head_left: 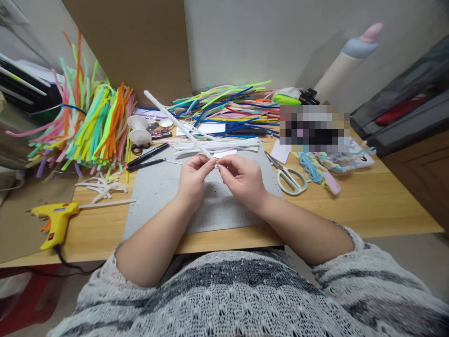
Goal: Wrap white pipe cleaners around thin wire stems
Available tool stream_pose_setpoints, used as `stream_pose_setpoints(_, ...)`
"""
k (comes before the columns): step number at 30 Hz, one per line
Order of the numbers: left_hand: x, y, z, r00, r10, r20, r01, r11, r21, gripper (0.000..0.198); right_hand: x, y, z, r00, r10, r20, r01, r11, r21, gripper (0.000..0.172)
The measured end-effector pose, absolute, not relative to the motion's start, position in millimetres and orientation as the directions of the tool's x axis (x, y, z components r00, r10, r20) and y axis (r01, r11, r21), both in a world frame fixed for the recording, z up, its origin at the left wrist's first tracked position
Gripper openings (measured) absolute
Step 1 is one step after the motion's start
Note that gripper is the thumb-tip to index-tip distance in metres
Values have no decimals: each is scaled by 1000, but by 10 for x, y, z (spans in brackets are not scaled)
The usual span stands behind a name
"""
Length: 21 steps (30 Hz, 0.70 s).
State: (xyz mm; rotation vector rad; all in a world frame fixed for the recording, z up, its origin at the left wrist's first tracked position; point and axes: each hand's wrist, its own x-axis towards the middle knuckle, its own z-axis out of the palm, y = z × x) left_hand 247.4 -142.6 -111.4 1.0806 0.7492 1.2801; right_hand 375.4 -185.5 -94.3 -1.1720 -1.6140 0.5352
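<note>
My left hand (195, 180) and my right hand (244, 180) meet above the grey cutting mat (224, 210), with the fingertips of both pinched together on the lower end of a white fuzzy pipe cleaner (175, 122). From there the pipe cleaner slants up and to the left, past the far edge of the mat. A thin wire-like piece sticks out to the left of my left hand. Behind my hands lies a bundle of white pipe cleaners (242, 146). The exact spot where the fingertips meet is too small to make out.
At the left are a yellow glue gun (58, 222), white scraps (101, 186) and a large bunch of coloured pipe cleaners (94, 126). Black pens (149, 157) lie at the mat's left corner. Scissors (291, 179) and blue yarn (310, 167) lie on the right. More pipe cleaners (224, 105) line the back.
</note>
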Motion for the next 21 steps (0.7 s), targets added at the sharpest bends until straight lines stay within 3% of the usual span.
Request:
stream_pose_setpoints(4,2460,-1416,-1113,208,972,112,-390,-22,921,20,3797,-1817,-925,-41,931,362,228,361,-904,13)
stream_pose_setpoints(10,2475,-1430,-1096,252,965,74,-421,40,906,21,3813,-1806,-936,-56,928,367,197,371,-907,12)
stream_pose_setpoints(16,2474,-1436,-1082,129,979,156,-351,-102,931,20,3767,-1843,-994,-112,961,253,34,258,-965,14)
stream_pose_setpoints(21,2475,-1433,-1093,157,981,112,-367,-47,929,22,3731,-1824,-984,-116,975,191,-77,182,-980,18)
